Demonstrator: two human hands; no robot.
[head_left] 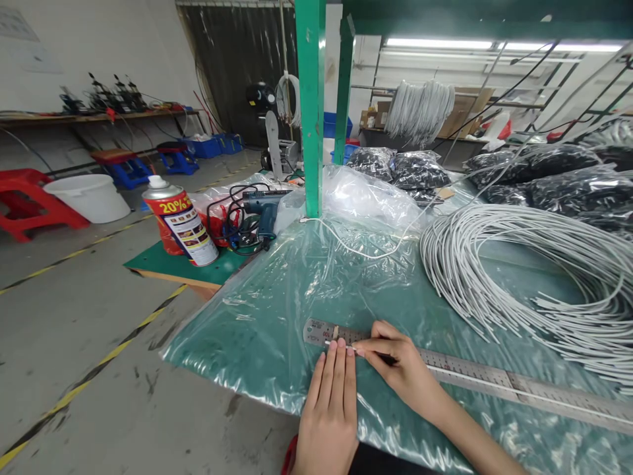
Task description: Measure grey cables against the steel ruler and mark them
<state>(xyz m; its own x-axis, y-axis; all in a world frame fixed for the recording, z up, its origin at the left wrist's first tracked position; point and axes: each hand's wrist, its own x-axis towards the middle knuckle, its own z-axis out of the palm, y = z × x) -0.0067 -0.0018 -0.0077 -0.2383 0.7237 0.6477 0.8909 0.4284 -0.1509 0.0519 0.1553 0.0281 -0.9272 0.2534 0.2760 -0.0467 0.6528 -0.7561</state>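
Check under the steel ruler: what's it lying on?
The steel ruler lies on a clear plastic sheet over the green table. A thin white wire runs along it. Both hands' fingertips hide the spot they press.

White cable coil (534, 270), green table (257, 323), steel-grey ruler (475, 376).

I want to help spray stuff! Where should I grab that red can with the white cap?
Take the spray can around its middle, on the label, coming from the floor side. It stands a little tilted near the corner of the green board, and that side is open. The tangled black cords and the blue drill crowd its other side. I'd probably leave the white cap alone.
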